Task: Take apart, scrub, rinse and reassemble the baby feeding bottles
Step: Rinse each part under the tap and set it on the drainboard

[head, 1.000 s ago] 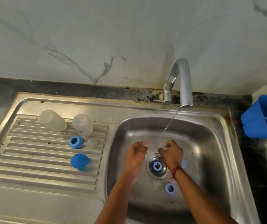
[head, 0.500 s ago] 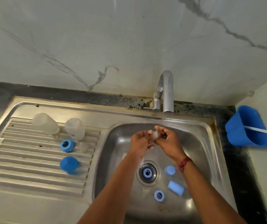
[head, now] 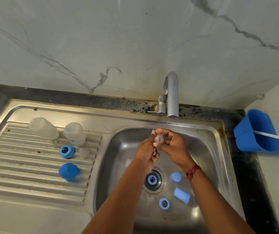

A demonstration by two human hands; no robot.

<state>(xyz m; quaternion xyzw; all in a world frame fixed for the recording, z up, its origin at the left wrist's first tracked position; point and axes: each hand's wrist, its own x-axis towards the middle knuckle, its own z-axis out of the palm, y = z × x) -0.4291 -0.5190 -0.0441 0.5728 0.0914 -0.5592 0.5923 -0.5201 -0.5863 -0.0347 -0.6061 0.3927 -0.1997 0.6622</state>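
Both hands meet under the tap's thin stream of water. My left hand (head: 148,149) and my right hand (head: 173,145) pinch a small clear silicone teat (head: 158,138) between their fingertips. On the drainboard lie two clear bottles (head: 43,128) (head: 75,133), a blue screw ring (head: 66,151), a small clear teat (head: 84,152) and a blue cap (head: 68,171). In the basin lie a blue cap (head: 175,177), a pale blue sponge (head: 182,195) and a blue ring (head: 164,203).
The steel sink basin (head: 208,149) has a drain with a blue strainer (head: 152,179) at its middle. The tap (head: 171,95) stands at the back rim. A blue holder (head: 257,132) with a white handle sticking out hangs on the right wall.
Both hands rose from near the drain to just under the tap and now hold the clear teat in the stream. The camera view shifted, showing more of the basin's parts.
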